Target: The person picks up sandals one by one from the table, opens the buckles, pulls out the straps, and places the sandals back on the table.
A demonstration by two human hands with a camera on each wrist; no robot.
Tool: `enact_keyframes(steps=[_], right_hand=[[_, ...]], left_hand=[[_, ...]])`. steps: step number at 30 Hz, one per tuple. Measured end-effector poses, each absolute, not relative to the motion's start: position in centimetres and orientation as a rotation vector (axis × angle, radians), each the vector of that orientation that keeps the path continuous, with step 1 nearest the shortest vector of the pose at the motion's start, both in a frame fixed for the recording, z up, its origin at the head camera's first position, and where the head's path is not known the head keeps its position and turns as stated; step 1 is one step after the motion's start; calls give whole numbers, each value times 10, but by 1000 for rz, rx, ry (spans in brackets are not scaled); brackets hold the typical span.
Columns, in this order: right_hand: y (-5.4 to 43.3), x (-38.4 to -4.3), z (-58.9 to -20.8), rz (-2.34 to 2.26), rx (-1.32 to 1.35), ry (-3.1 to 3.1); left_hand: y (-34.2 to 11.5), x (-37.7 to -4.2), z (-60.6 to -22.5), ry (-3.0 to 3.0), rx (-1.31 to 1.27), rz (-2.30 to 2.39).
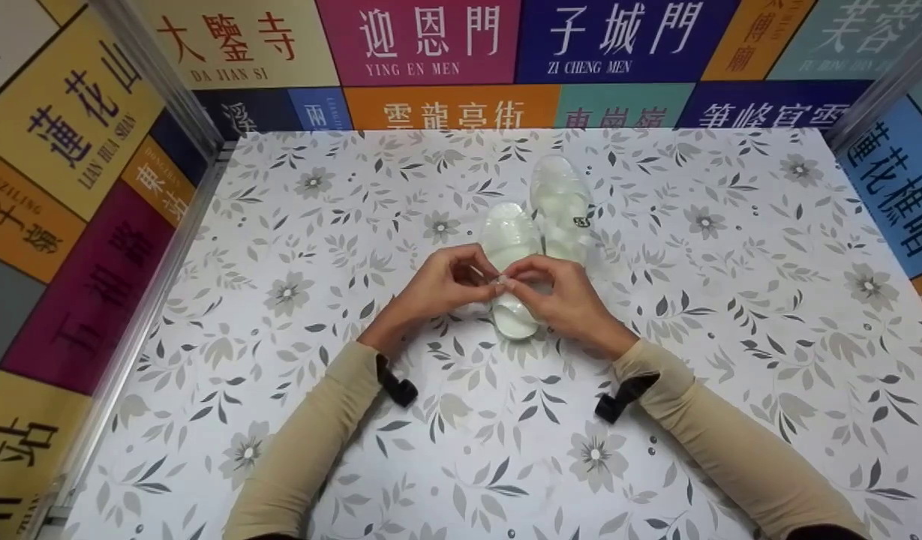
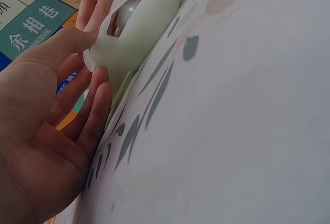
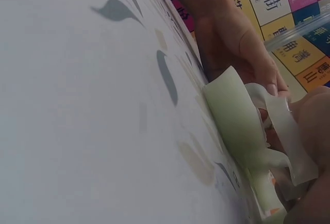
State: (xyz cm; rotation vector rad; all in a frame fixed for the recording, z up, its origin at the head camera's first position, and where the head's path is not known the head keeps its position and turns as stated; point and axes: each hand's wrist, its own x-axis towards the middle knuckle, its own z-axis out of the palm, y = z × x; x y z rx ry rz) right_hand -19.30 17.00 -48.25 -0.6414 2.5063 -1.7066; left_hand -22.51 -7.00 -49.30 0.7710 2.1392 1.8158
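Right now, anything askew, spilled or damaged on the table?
Only a stagger: the far sandal sits farther forward than the near sandal, so their ends don't line up. No spill or damage visible.

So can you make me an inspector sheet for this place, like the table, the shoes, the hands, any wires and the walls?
Surface: tabletop, white with grey flowers and leaves.
Job's things: nearer sandal and farther sandal, both pale and shiny, side by side.
Clutter: nothing seen.
Left hand: thumb and fingers pinch the nearer sandal's strap.
Right hand: pinches there too, fingertips close to the left hand's; the exact grip is partly hidden.
Cables: nothing seen.
Surroundings: colourful wall panels with big writing, behind the table and at both sides.
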Motion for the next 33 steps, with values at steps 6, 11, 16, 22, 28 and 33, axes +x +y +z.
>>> enact_keyframes(steps=[6,11,16,22,28,33], right_hand=[[171,-193,-483,-1689,-650,2516],[172,-193,-482,-1716,-593,2467],[171,-192,-482,-1771,-576,2404],[174,-193,-483,-1737,-622,2439],[178,-193,-481,-1698,-579,2395],[177,-193,-479,-1686,-551,2414]], left_hand=[[-67,-223,-493,2181,744,1804],[-68,-223,-494,2191,761,1799],[-69,-224,-495,2192,782,1808],[-67,-223,-495,2184,810,1804],[-66,-223,-495,2179,782,1813],[-66,-222,-494,2175,769,1809]])
